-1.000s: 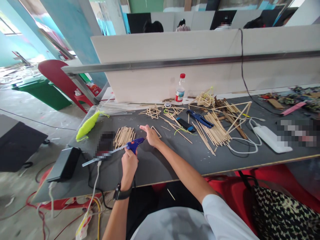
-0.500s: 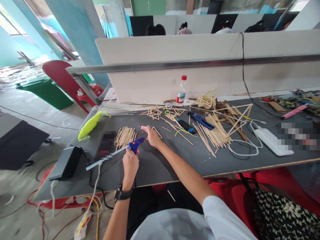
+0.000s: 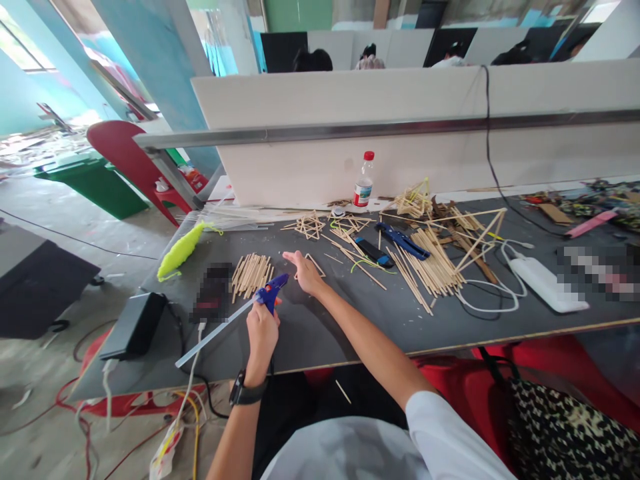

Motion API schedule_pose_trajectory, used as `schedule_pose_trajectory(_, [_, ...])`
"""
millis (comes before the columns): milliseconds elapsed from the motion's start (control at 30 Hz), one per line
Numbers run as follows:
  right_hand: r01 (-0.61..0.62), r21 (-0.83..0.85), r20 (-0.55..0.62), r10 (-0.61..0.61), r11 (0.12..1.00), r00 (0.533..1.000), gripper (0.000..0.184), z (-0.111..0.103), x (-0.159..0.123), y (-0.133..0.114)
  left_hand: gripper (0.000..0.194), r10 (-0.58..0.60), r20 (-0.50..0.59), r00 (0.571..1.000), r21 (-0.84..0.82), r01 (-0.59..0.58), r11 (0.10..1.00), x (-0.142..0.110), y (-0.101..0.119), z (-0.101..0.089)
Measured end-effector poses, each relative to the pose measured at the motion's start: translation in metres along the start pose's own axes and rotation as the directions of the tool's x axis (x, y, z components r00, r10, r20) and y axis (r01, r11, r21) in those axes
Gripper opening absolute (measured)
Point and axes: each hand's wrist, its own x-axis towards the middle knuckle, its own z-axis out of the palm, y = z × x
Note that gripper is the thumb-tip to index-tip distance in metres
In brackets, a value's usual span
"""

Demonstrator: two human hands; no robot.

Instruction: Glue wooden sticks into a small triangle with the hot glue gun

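My left hand (image 3: 262, 327) is closed around the handle of a blue hot glue gun (image 3: 271, 291). A long translucent glue stick (image 3: 215, 337) sticks out of its back, and the nozzle points toward my right hand. My right hand (image 3: 309, 276) lies low over the table with fingers stretched out to the left. Partly under it is a small frame of thin wooden sticks (image 3: 317, 265); whether the fingertips touch the frame is hard to see. Left of the hands lies a pile of short wooden sticks (image 3: 251, 275).
On the grey table (image 3: 360, 320) lie a blue-black cutter (image 3: 373, 253), blue pliers (image 3: 404, 241), longer sticks (image 3: 435, 263), stick stars (image 3: 310, 225) and a white power strip (image 3: 550, 285). A bottle (image 3: 364, 180) stands by the partition. Yellow yarn (image 3: 181, 253) and a black box (image 3: 134, 327) are at left.
The glue gun has tilted slightly in my left hand, its glue stick's rear end swinging a little lower. My right hand stays in place over the stick frame.
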Motion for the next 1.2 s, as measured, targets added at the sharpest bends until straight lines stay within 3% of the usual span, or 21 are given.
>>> schedule_pose_trajectory(133, [0.004, 0.004, -0.004, -0.004, 1.000, 1.000, 0.097, 0.000, 0.000, 0.001, 0.070, -0.083, 0.048, 0.995, -0.105, 0.088, 0.991, -0.001, 0.003, -0.002])
schedule_pose_trajectory(400, [-0.004, 0.040, -0.005, 0.004, 0.999, 1.000, 0.097, 0.002, 0.001, 0.002, 0.066, -0.091, 0.069, 0.993, -0.076, 0.097, 0.992, -0.001, 0.005, -0.003])
schedule_pose_trajectory(1033, [-0.009, 0.091, -0.018, 0.010, 0.996, 1.000, 0.099, 0.002, 0.003, 0.004, 0.041, -0.013, 0.071, 0.997, 0.204, -0.002, 0.979, -0.002, 0.019, -0.007])
schedule_pose_trajectory(1200, [-0.015, 0.087, -0.016, 0.017, 0.996, 1.000, 0.098, 0.002, 0.003, 0.005, 0.048, -0.058, 0.092, 0.994, 0.221, 0.037, 0.975, -0.001, 0.025, -0.007])
